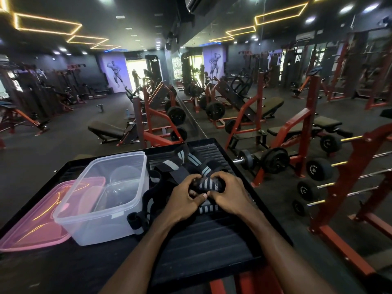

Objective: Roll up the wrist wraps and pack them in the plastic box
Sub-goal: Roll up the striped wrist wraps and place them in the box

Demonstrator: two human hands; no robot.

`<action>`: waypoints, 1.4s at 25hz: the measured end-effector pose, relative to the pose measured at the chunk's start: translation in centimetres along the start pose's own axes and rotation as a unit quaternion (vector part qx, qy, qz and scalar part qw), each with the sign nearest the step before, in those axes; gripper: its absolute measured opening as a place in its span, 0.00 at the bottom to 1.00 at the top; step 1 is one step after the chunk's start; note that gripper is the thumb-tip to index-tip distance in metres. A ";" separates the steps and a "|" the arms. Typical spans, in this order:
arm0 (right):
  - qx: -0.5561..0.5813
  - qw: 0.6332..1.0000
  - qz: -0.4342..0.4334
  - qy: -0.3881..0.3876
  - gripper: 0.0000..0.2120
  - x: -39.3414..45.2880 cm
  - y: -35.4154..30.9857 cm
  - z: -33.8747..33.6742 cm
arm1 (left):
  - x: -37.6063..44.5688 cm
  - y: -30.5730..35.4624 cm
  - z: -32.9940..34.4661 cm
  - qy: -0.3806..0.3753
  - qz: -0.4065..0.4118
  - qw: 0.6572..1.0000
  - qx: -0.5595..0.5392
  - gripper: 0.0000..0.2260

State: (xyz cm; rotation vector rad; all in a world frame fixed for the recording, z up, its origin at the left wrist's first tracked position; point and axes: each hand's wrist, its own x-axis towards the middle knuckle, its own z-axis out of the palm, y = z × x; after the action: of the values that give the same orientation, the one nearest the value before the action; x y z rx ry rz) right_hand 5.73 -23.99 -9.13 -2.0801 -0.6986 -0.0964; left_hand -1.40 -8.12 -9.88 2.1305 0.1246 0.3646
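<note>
At frame centre, left hand (184,197) and right hand (228,193) are gripping a striped wrist wrap roll (209,186), long axis running left-right; the plastic box (106,198) is sitting left.

Black ribbed platform (203,247) bears plastic box (106,200), pink lid (31,219) (beside it), wrist wraps (169,166).

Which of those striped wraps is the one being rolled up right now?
The wrist wrap gripped between the left hand and right hand, partly coiled. The other wraps lie loose and unrolled on the black tray, beside the plastic box.
</note>
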 end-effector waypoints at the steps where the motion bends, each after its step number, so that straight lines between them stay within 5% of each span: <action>1: -0.011 1.000 0.010 0.006 0.14 0.1 0.1 0.0 | -0.1 -0.1 0.1 -0.020 -0.003 0.999 0.025 0.24; 14: 0.185 0.967 0.149 0.088 0.06 1.3 -0.9 -1.3 | -0.9 1.8 -0.1 -0.058 -0.059 0.996 -0.018 0.20; 19: 0.276 0.940 0.174 0.103 0.14 2.1 -3.4 -0.2 | -1.5 2.5 -2.5 0.039 -0.018 0.999 0.028 0.11; 27: 0.453 0.871 0.185 0.056 0.08 3.1 -9.6 3.8 | -2.2 3.5 -12.0 0.158 0.030 0.982 0.103 0.05; 31: 0.470 0.867 0.166 0.008 0.07 4.2 -12.7 5.9 | -2.3 1.5 -17.4 0.195 -0.027 0.953 0.231 0.08; 35: 0.406 0.905 0.120 -0.039 0.06 4.4 -16.7 8.3 | -2.7 -1.2 -21.8 0.172 -0.187 0.885 0.389 0.13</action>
State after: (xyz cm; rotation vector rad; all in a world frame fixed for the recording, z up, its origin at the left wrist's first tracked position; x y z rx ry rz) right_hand -0.71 -8.37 -0.10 -1.3431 -0.4121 0.3661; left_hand -10.59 9.40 -0.23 2.7162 1.0269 0.5147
